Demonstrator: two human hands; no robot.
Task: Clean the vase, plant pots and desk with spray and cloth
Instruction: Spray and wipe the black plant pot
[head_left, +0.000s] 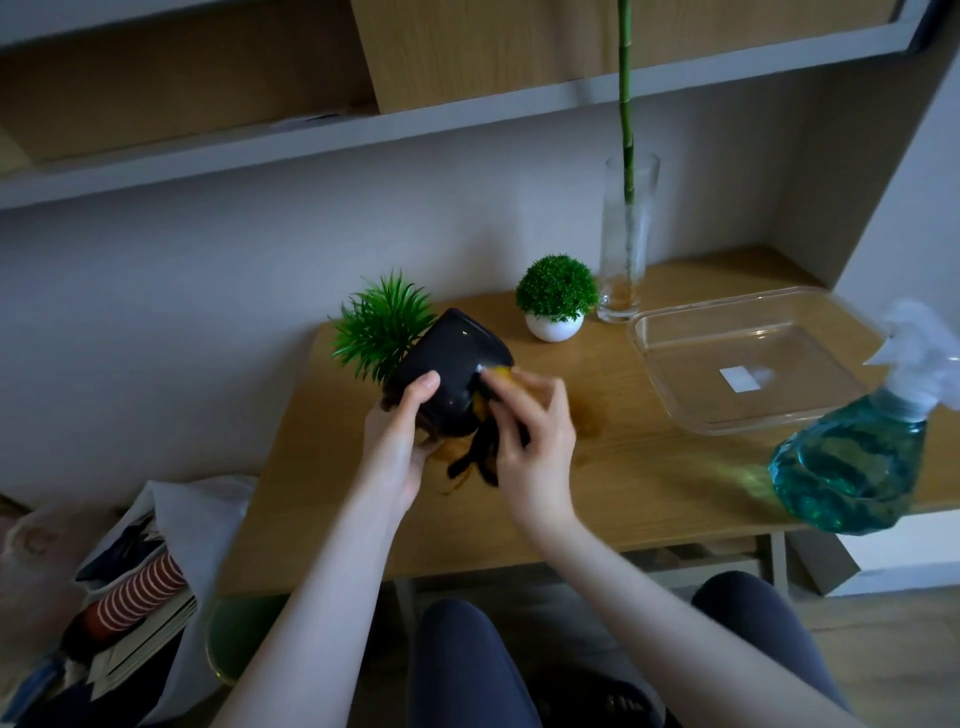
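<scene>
My left hand (397, 441) grips a black plant pot (452, 364), tilted on its side above the wooden desk (649, 483), its spiky green plant (382, 327) pointing left. My right hand (535, 431) holds a yellow and black cloth (480, 447) against the pot's base. A small white pot with a round green plant (556, 299) stands further back. Behind it is a tall glass vase (626, 239) with a bamboo stem. A spray bottle of blue-green liquid (857, 447) stands at the desk's right front edge.
A clear rectangular tray (670, 358) lies on the right of the desk. Shelves (363, 135) run overhead. A white bag with books and paper cups (140, 587) stands on the floor to the left. My knees are under the desk's front edge.
</scene>
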